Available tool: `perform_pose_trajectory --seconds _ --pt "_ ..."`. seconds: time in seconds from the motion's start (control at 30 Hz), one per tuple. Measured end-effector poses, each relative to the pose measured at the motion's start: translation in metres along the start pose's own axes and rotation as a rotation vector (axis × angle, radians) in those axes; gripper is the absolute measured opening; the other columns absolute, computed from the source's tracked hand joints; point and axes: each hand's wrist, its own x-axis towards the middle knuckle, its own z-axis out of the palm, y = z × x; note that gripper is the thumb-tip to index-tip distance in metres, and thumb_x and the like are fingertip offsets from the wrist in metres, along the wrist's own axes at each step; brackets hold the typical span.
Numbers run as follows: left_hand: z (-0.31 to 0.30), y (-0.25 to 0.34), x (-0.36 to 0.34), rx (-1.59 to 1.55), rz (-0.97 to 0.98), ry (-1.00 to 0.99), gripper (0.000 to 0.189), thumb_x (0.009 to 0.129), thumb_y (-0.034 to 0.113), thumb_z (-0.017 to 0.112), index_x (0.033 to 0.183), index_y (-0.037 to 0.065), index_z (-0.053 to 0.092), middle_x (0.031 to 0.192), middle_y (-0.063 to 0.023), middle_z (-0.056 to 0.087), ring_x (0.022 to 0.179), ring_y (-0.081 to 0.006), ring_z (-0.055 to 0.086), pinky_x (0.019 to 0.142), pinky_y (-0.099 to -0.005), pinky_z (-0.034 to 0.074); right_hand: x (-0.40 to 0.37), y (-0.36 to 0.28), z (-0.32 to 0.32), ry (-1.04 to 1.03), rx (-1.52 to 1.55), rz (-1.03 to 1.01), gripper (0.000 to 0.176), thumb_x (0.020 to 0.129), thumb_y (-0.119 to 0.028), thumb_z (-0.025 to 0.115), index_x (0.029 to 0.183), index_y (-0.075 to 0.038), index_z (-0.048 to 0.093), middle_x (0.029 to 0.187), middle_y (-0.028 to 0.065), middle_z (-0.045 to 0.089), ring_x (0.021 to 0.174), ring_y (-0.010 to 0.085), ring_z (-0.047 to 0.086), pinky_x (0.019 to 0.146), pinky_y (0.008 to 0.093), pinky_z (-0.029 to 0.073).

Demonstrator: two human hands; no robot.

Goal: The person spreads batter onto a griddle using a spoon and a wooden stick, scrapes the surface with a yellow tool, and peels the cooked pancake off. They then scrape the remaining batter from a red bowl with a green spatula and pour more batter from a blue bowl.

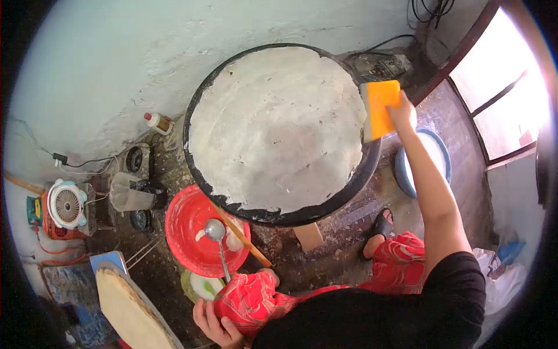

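Observation:
A large round black griddle is covered almost to its rim by a thin pale sheet of batter with ragged edges. My right hand grips a yellow scraper, whose grey blade lies at the griddle's right edge, against the sheet's border. Low in the view, my left hand rests by my knee on the red patterned cloth, fingers apart and holding nothing. Near it, a red basin holds a metal ladle, some white batter and a wooden stick.
A blue tub stands right of the griddle. At the lower left is a stack of flat round breads. A fan, a clear jug and a bottle stand at the left. A green bowl sits below the basin.

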Motion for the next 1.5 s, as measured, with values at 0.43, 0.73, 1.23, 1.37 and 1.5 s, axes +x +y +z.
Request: perform_pose_trajectory --seconds 0.43,0.73,1.23,1.37,1.5 --pt "0.015 0.004 0.049 0.059 -0.072 -0.123 0.037 0.087 0.026 0.042 0.106 -0.004 0.054 0.111 -0.0227 0.049 0.101 -0.0382 0.046 0.088 -0.0443 0.036 0.121 -0.123 0.058 -0.088 -0.214 -0.217 0.05 0.071 -0.02 0.059 0.119 -0.019 0.048 0.108 0.0104 0.057 0.097 0.0261 0.056 0.081 0.0371 0.044" --pt "0.028 0.0 0.078 0.081 -0.113 -0.161 0.034 0.087 0.023 0.043 0.103 -0.004 0.055 0.107 -0.0218 0.051 0.096 -0.0377 0.049 0.085 -0.0422 0.038 0.18 -0.19 0.112 -0.151 -0.228 -0.273 0.055 0.068 -0.025 0.064 0.121 -0.023 0.047 0.111 0.0084 0.056 0.1 0.0254 0.054 0.083 0.036 0.043" --pt "0.029 -0.013 0.085 0.073 -0.166 -0.264 0.04 0.086 0.027 0.043 0.111 -0.003 0.051 0.112 -0.0213 0.049 0.101 -0.037 0.047 0.088 -0.0423 0.036 0.141 -0.36 0.213 -0.404 0.073 -0.851 0.052 0.069 -0.003 0.057 0.12 -0.016 0.049 0.103 0.0089 0.061 0.089 0.0235 0.058 0.079 0.0317 0.045" --pt "0.026 -0.01 0.08 0.055 -0.2 -0.251 0.039 0.086 0.026 0.043 0.11 -0.004 0.052 0.113 -0.0206 0.048 0.101 -0.0375 0.047 0.088 -0.0436 0.036 0.077 -0.426 0.241 -0.616 0.208 -1.168 0.054 0.068 0.003 0.054 0.117 -0.019 0.052 0.1 0.0074 0.061 0.08 0.0202 0.059 0.069 0.0316 0.05" --pt "0.024 -0.008 0.071 0.04 -0.215 -0.193 0.038 0.086 0.026 0.044 0.109 -0.003 0.053 0.112 -0.0204 0.049 0.101 -0.0379 0.047 0.088 -0.0443 0.036 -0.027 -0.468 0.237 -0.745 0.241 -1.544 0.052 0.065 0.001 0.058 0.113 -0.019 0.055 0.102 0.0079 0.06 0.087 0.0248 0.058 0.078 0.0357 0.045"
